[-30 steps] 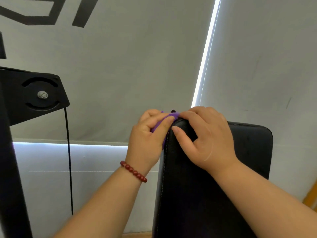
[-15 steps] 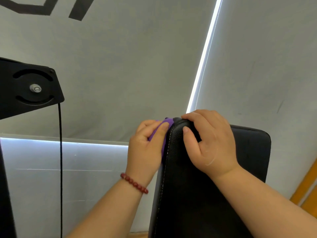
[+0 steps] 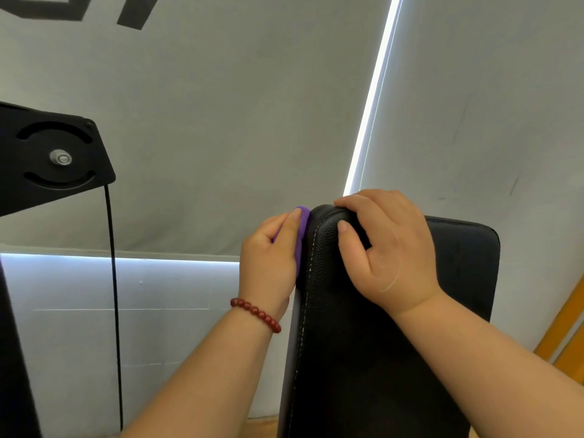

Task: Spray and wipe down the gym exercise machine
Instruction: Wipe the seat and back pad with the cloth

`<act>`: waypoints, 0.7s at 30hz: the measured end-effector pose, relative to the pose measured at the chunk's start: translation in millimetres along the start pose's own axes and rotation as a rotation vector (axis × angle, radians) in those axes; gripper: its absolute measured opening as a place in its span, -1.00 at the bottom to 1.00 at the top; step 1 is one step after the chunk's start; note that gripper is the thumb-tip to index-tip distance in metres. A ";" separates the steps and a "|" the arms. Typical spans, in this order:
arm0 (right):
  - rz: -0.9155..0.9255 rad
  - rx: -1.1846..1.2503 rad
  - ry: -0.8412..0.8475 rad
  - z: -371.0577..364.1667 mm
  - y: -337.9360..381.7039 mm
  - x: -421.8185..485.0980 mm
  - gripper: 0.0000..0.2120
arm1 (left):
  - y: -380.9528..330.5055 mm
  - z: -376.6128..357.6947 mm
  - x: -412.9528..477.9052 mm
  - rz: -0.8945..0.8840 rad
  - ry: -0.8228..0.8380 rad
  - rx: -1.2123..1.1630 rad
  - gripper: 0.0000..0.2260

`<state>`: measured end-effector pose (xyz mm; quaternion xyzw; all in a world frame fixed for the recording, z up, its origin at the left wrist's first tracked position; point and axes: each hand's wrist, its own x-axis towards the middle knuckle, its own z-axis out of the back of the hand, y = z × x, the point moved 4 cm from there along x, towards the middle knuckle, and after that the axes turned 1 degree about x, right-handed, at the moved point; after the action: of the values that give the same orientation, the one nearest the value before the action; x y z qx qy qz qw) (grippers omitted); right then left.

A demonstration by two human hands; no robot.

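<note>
Grey blinds [image 3: 237,121] behind; left hand [image 3: 268,257] clasps purple cloth [image 3: 302,229] against black pad [image 3: 363,358] edge, right hand [image 3: 392,248] grips its top.

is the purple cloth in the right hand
No, the left hand holds the purple cloth against the left edge of the black pad, while the right hand grips its top corner.

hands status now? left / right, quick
Left hand: holds the purple cloth against the side edge of the black pad.
Right hand: grips the pad's top corner, fingers curled over it.
</note>
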<state>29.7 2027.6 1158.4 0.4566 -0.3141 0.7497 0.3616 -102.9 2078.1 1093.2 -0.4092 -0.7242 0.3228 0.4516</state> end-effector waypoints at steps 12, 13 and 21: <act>-0.003 -0.082 -0.066 2.4 6.5 -7.1 -0.70 | -8.2 1.0 -13.4 -0.033 -0.043 0.006 -0.80; -0.051 -0.066 -0.050 1.9 7.4 -12.2 -0.67 | -13.7 -2.0 -8.9 -0.058 -0.046 0.015 -0.86; -0.127 -0.122 0.023 -8.2 14.6 -35.5 -0.46 | -4.2 10.1 -48.7 -0.163 -0.101 0.127 -0.85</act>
<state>25.2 2017.2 1120.8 0.4441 -0.3253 0.7099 0.4392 -100.9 2032.1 1073.9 -0.3026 -0.7550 0.3505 0.4643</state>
